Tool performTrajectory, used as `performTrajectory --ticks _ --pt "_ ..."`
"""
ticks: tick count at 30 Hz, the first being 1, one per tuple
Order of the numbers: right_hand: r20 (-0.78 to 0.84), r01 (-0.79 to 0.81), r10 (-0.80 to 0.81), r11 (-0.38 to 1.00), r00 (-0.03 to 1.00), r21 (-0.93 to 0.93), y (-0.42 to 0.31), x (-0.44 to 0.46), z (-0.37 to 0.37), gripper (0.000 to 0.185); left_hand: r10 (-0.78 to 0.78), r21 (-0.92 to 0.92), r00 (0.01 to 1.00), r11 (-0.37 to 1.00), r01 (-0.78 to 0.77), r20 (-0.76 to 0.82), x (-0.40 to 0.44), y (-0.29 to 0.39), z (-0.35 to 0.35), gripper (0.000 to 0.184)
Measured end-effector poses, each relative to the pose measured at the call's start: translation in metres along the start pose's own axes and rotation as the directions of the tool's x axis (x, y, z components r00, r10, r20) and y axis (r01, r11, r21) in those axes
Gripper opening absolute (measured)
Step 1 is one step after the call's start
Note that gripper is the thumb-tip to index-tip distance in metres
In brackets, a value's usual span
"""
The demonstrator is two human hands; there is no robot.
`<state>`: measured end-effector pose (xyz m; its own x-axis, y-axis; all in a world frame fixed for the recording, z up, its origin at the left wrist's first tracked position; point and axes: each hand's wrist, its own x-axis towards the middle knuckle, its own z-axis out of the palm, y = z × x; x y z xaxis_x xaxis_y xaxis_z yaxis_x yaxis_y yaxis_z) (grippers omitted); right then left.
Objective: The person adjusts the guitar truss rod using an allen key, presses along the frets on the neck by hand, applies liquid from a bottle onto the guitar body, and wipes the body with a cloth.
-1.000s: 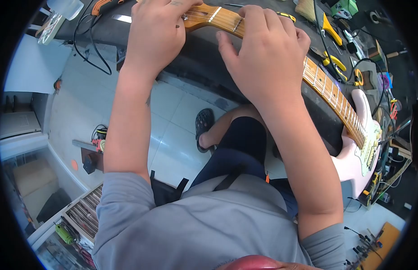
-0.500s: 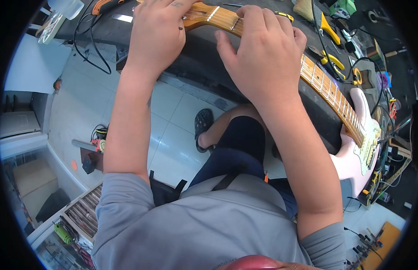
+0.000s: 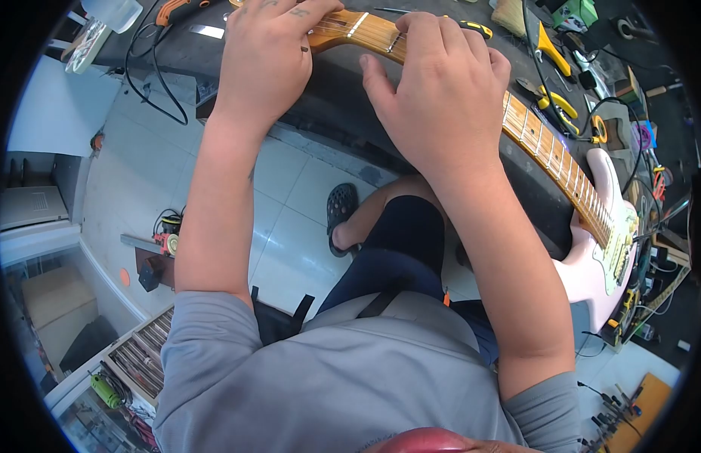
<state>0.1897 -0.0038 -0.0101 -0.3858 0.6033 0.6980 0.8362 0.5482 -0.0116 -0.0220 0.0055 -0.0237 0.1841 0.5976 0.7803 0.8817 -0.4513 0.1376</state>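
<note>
A pale pink electric guitar (image 3: 581,278) lies along the bench edge, its body at the right and its wooden neck running up to the top middle. My left hand (image 3: 266,64) is closed over the headstock end, its fingertips cut off by the top of the view. Further down the neck, my right hand (image 3: 449,94) curls its fingers over the fretboard (image 3: 551,147), with the thumb on the near side. The strings run along the neck to the cream pickguard (image 3: 616,253). What the fingers touch underneath is hidden.
On the dark workbench (image 3: 343,83) lie yellow-handled pliers (image 3: 558,102), a brush (image 3: 509,15) and black cables (image 3: 155,72). Tools crowd the right side. Below are a tiled floor (image 3: 279,162), and a drawer of metal rods (image 3: 143,351) at lower left.
Both hands keep their places on the guitar; the left hand shifts only very slightly. The guitar has not visibly moved.
</note>
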Motion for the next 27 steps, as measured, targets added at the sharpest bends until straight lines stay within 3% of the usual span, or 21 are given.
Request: performTrajectory --ticks 6,9,12,15,18,27 --pt "0.014 -0.005 0.005 1.0 1.0 0.007 -0.001 -0.001 -0.002 0.04 -0.003 -0.014 1.0 1.0 0.002 -0.012 -0.001 -0.001 0.002 0.031" --pt "0.004 -0.003 0.003 1.0 1.0 0.002 -0.001 0.0 -0.002 0.04 -0.023 0.011 1.0 1.0 0.023 0.006 -0.004 -0.001 0.001 0.04" --pt "-0.003 0.0 0.0 1.0 1.0 0.011 -0.001 0.0 -0.002 0.04 -0.07 -0.043 0.99 0.997 0.065 -0.124 -0.012 -0.001 0.01 0.053" --pt "-0.006 0.0 0.0 1.0 1.0 0.018 -0.001 0.0 -0.001 0.041 -0.003 -0.026 0.965 1.0 -0.004 -0.263 -0.023 -0.009 0.026 0.061" --pt "0.0 -0.003 0.003 1.0 1.0 0.019 0.0 0.0 -0.001 0.042 0.006 -0.017 0.94 1.0 -0.012 -0.342 -0.034 -0.013 0.039 0.059" --pt "-0.019 -0.016 0.017 1.0 1.0 0.025 -0.001 0.0 0.0 0.04 -0.013 0.013 0.956 1.0 0.017 -0.293 -0.038 -0.015 0.038 0.058"
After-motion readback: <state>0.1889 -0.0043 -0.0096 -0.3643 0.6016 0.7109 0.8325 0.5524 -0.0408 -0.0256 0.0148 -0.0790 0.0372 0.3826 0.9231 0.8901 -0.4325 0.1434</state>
